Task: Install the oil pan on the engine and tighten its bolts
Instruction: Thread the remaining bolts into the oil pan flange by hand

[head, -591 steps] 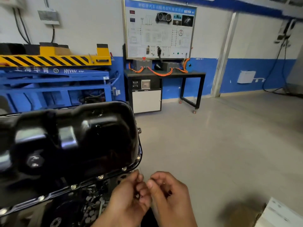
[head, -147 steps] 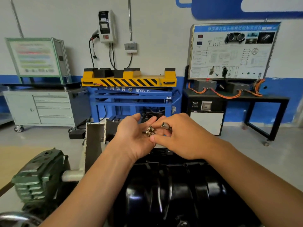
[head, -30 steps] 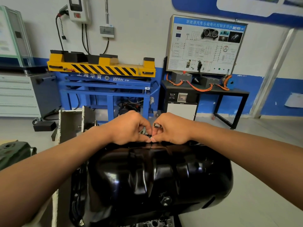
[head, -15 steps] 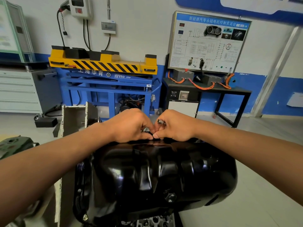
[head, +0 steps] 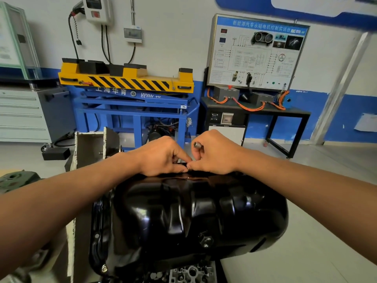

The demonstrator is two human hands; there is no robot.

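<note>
A glossy black oil pan [head: 189,217] sits on the engine [head: 189,272], filling the lower middle of the head view. Both arms reach over it to its far edge. My left hand [head: 161,157] is curled, fingertips down at the far flange; what it holds is hidden. My right hand [head: 212,154] grips a small metal socket tool [head: 197,144] whose round end sticks out above the knuckles, and its fingertips meet the left fingers at the pan's rim. One bolt [head: 104,268] shows in the near left flange.
A white engine stand bracket [head: 89,146] rises at the left behind the pan. Further back stand a blue and yellow lift table [head: 130,88], a grey drawer cabinet [head: 22,115] and a black bench with a training board [head: 257,52]. Bare floor lies to the right.
Both hands have stayed together at the pan's far edge over the last second, fingers shifting slightly. Several seconds earlier the left palm was raised with loose bolts in it.
</note>
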